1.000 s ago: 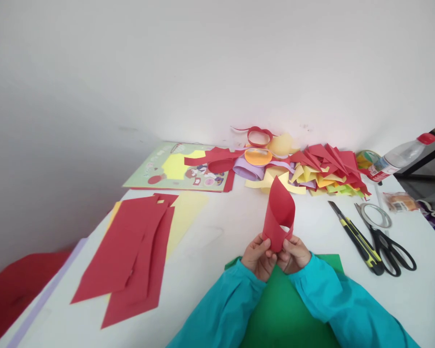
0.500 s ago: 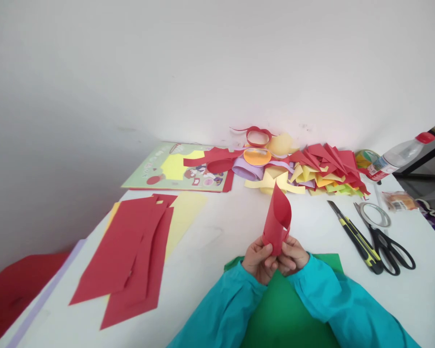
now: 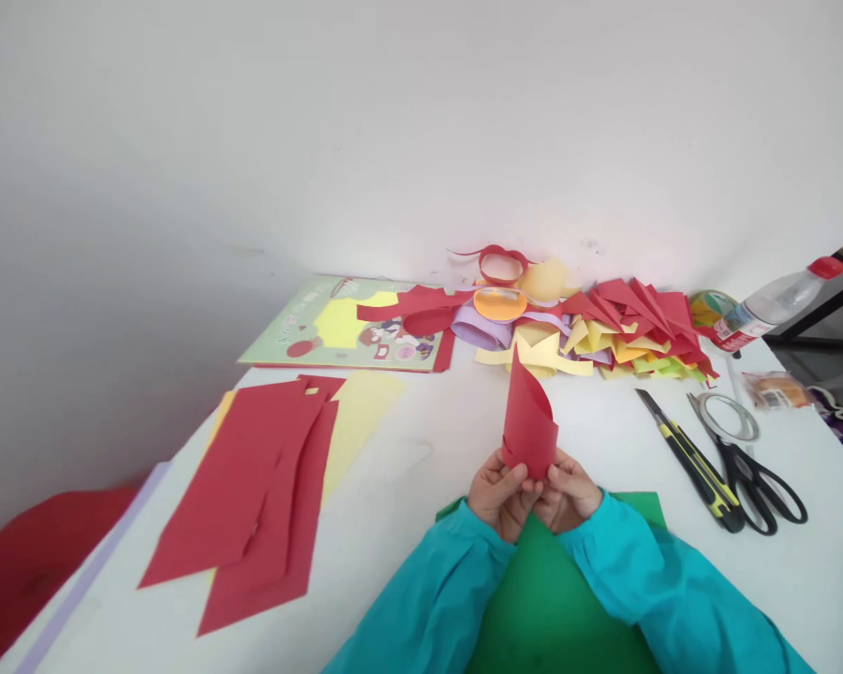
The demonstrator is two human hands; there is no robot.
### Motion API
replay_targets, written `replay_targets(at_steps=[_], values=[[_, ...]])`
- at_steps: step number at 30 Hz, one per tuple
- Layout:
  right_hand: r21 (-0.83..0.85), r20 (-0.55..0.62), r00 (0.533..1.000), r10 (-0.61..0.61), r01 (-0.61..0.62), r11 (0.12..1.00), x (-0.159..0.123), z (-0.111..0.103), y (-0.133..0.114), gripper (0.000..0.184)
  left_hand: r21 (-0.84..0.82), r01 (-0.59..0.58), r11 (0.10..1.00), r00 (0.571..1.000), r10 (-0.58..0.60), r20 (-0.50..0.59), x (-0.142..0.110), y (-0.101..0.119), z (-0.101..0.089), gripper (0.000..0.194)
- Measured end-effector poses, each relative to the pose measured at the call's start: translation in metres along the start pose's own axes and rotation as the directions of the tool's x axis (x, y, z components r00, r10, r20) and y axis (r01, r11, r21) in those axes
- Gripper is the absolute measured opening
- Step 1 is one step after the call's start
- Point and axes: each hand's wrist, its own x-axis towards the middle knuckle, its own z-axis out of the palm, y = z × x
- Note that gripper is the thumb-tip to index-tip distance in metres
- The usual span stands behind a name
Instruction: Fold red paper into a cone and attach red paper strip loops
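A rolled piece of red paper stands upright between my hands, with a pointed tip at its top and an open, slanting upper edge. My left hand pinches its lower left side, thumb in front. On the lower right, my right hand holds it the same way. The fingers behind the roll are partly hidden. Under my wrists lies a green sheet at the table's front edge.
Red paper sheets lie at left over pale yellow paper. Behind are a green illustrated pad, paper rings and a pile of cut paper. At right are a utility knife, scissors, tape and a bottle.
The red paper roll has turned in my hands and risen slightly, its tip moving left. More of its outer face shows and less of its inside. Both hands keep their hold.
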Motion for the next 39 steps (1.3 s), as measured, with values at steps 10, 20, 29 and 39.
replay_targets(at_steps=[10, 20, 29, 39], values=[[-0.079, 0.030, 0.999, 0.020, -0.018, 0.997, 0.002, -0.006, 0.000, 0.030, -0.008, 0.077, 0.997, 0.996, -0.076, 0.053, -0.001, 0.002, -0.002, 0.018], [-0.016, 0.060, 0.997, -0.038, 0.039, 0.999, 0.005, -0.008, 0.004, 0.039, 0.020, -0.006, 1.000, 1.000, 0.007, -0.027, 0.000, 0.000, 0.002, 0.017], [-0.034, 0.158, 0.987, -0.023, 0.028, 0.999, 0.006, -0.020, 0.005, 0.027, -0.041, 0.051, 0.998, 0.999, -0.050, 0.021, -0.001, -0.001, -0.002, 0.014], [0.148, 0.179, 0.984, 0.003, -0.030, 0.989, 0.005, -0.014, 0.004, 0.031, -0.105, 0.127, 0.986, 0.992, -0.128, -0.001, 0.008, -0.002, -0.016, 0.013]])
